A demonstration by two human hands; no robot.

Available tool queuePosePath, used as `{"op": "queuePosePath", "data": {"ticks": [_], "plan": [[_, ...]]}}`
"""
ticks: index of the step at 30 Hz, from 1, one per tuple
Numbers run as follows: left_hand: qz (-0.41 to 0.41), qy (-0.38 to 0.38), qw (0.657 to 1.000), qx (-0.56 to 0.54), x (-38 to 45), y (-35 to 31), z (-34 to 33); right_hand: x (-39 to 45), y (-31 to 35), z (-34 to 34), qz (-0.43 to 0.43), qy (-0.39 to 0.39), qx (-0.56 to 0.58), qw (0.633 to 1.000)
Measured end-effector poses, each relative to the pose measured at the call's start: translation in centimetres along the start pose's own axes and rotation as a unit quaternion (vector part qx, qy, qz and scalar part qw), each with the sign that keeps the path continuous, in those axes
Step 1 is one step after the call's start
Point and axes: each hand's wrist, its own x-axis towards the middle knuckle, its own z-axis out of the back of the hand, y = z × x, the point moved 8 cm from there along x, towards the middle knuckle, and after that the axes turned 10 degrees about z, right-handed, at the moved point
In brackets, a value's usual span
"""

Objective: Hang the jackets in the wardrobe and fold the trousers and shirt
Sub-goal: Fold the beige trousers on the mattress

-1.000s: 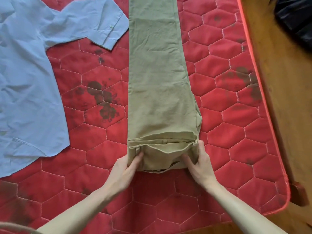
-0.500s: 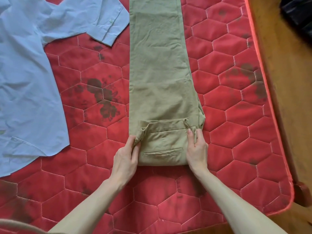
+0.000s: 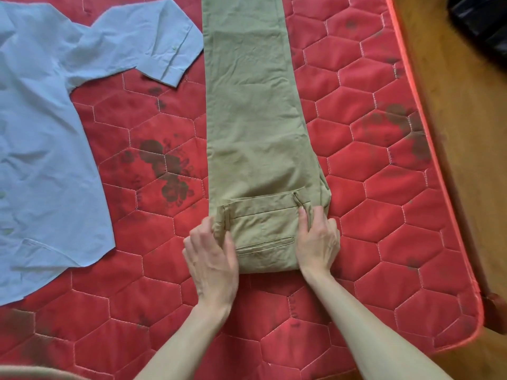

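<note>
Trousers [image 3: 255,127], khaki cotton, lie lengthwise down the middle of the red quilted mattress [image 3: 384,215], legs stacked and running to the far edge of view, waistband end turned over once at the near end with a welt pocket [image 3: 264,245] facing up. Left hand [image 3: 211,259] rests on the near-left corner of the fold, fingers curled over its edge. Right hand [image 3: 318,239] presses the near-right corner, fingers nearly straight; whether the thumb pinches cloth cannot be told. Fabric judged light, soft and limp, creasing readily; it will sag unless held at both corners. Best hold: the two outer corners of the doubled section. Blue shirt [image 3: 46,149] lies flat to the left, unfolded, apart from the trousers.
</note>
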Motion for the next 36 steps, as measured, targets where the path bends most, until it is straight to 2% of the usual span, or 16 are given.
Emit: {"op": "queuePosePath", "data": {"ticks": [1, 3, 6, 10, 13, 15, 17, 18, 19, 21, 23, 29, 33, 36], "plan": [[-0.094, -0.022, 0.995, 0.031, -0.7, -1.3, -0.1, 0.0, 0.0, -0.2, -0.003, -0.001, -0.007, 1.0], [-0.254, 0.001, 0.965, 0.065, -2.3, -3.2, -1.6, 0.0, 0.2, -0.5, -0.001, -0.006, -0.01, 1.0], [-0.351, 0.089, 0.925, 0.117, -2.6, -3.8, -4.5, 0.2, -0.2, -0.9, -0.004, -0.014, 0.012, 1.0], [-0.341, 0.15, 0.903, 0.214, -0.2, -2.1, -6.6, 0.6, -0.4, -2.0, -0.017, 0.016, 0.029, 0.999], [-0.319, 0.154, 0.904, 0.24, 0.1, -1.5, -7.3, 0.8, 0.0, -1.0, 0.012, -0.014, 0.006, 1.0], [-0.302, 0.149, 0.91, 0.241, 0.2, -1.7, -7.5, 0.8, 2.1, -0.2, 0.119, -0.024, -0.027, 0.992], [-0.291, 0.152, 0.915, 0.234, 0.4, -2.0, -7.5, -0.2, 5.1, -1.3, 0.3, 0.04, -0.05, 0.952], [-0.293, 0.15, 0.916, 0.231, 0.5, -2.0, -7.5, -0.9, 5.7, -2.0, 0.364, 0.074, -0.049, 0.927], [-0.296, 0.151, 0.915, 0.229, 0.6, -2.0, -7.4, -1.2, 5.5, -2.5, 0.392, 0.103, -0.042, 0.913], [-0.307, 0.156, 0.913, 0.218, 0.8, -2.0, -7.0, -0.7, 3.5, -3.2, 0.348, 0.15, -0.022, 0.925], [-0.321, 0.161, 0.911, 0.203, 1.2, -1.9, -6.8, -0.1, 1.7, -3.5, 0.292, 0.165, -0.012, 0.942], [-0.324, 0.216, 0.896, 0.214, 1.8, -1.7, -7.3, 0.1, 1.6, -3.9, 0.288, 0.189, -0.012, 0.939], [-0.382, 0.234, 0.864, 0.23, 1.9, -2.0, -6.1, 0.0, 1.4, -3.3, 0.333, 0.229, -0.01, 0.914], [-0.454, 0.232, 0.823, 0.251, 1.3, -0.8, -4.6, -0.6, 0.9, -2.3, 0.415, 0.263, -0.019, 0.871]]}}
